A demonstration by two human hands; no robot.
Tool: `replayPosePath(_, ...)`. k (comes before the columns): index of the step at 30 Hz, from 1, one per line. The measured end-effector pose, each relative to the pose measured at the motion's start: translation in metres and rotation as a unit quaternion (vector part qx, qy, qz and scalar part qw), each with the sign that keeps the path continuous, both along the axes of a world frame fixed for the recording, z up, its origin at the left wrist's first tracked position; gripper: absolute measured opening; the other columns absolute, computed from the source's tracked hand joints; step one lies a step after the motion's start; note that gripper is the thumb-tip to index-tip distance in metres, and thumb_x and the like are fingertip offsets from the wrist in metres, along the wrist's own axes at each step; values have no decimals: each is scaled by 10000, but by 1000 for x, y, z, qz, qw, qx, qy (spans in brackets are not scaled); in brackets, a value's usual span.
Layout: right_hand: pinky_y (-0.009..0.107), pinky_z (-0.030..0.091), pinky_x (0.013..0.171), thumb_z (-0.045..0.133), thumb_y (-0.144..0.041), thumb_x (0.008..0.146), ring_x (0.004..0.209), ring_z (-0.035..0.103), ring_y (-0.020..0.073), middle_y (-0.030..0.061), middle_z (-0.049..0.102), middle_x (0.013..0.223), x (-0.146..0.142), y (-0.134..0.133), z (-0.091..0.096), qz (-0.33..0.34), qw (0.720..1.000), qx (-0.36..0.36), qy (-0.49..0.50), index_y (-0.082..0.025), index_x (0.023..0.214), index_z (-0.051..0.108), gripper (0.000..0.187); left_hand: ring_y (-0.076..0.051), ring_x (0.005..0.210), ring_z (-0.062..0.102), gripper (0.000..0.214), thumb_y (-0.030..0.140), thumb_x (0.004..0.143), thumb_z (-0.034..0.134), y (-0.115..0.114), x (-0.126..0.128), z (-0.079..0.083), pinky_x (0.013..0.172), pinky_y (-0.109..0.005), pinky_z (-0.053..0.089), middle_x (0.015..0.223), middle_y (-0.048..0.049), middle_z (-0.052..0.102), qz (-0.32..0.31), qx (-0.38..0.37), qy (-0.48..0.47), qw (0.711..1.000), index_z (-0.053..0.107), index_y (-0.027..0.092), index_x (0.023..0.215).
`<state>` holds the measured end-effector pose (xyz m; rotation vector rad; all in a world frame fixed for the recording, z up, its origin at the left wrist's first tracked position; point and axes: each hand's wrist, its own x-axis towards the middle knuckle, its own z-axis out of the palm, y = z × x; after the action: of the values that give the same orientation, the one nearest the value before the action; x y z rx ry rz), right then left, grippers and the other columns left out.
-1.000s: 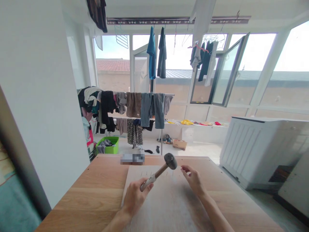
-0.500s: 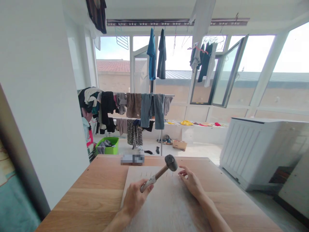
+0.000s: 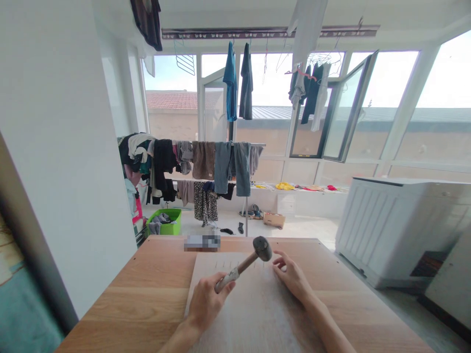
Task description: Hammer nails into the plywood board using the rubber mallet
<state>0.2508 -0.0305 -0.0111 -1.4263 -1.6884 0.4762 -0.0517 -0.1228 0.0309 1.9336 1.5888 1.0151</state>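
near the bottom centre of the frame, a hammer is gripped around its handle by the left hand, with the fingers wrapped closed. the dark head is held up and to the right, above a pale board. towards the right edge of that board, the right hand is placed just beside the hammer's head, its fingers bent; whether anything small is pinched between them cannot be told from this view. a row of thin nails is seen across the far part of the board, partly covered by the hammer. the board is laid on a wooden table, by whose far edge a blurred-out item is set. clothes are hung on a rack at centre left, above a green basket; a white appliance is seen at the right.
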Motion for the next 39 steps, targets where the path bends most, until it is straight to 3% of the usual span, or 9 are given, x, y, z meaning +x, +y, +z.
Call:
replayPosePath(10,346,500,752,526,-342,705,747,675,218,13,708,790,-1,2,-2,9,1000,2,-4,-198,1181,584,501,-162,651,643,338,502,871,575,1,3,6,583,-215,362,715,-14,727,3,-13,26,1000,772,239,948)
replayPosePath(18,343,504,752,535,-321,710,733,677,219,-2,705,755,-3,1,-1,-7,1000,8,3,-212,1228,554,530,-189,763,695,304,510,872,575,7,17,14,640,-228,377,791,-11,761,3,-38,33,999,767,283,934)
replayPosePath(26,360,508,748,534,-276,710,703,669,228,-7,689,724,-1,1,-3,-5,1000,30,8,-200,1344,518,639,-186,805,697,316,512,876,562,16,33,23,651,-234,381,849,-11,767,0,-75,117,990,762,285,966)
replayPosePath(34,343,504,799,565,-214,734,750,683,224,46,713,768,1,-2,0,7,1000,18,-11,-180,1119,679,403,-193,888,708,323,528,892,533,17,39,25,691,-227,413,911,3,773,-7,-78,124,989,747,317,1013)
replayPosePath(39,346,510,790,571,-216,746,732,677,218,53,719,789,1,-2,0,5,1000,23,-10,-170,1134,679,405,-217,926,710,351,537,894,520,18,41,30,718,-244,430,922,-21,776,-8,-89,151,985,752,296,1002)
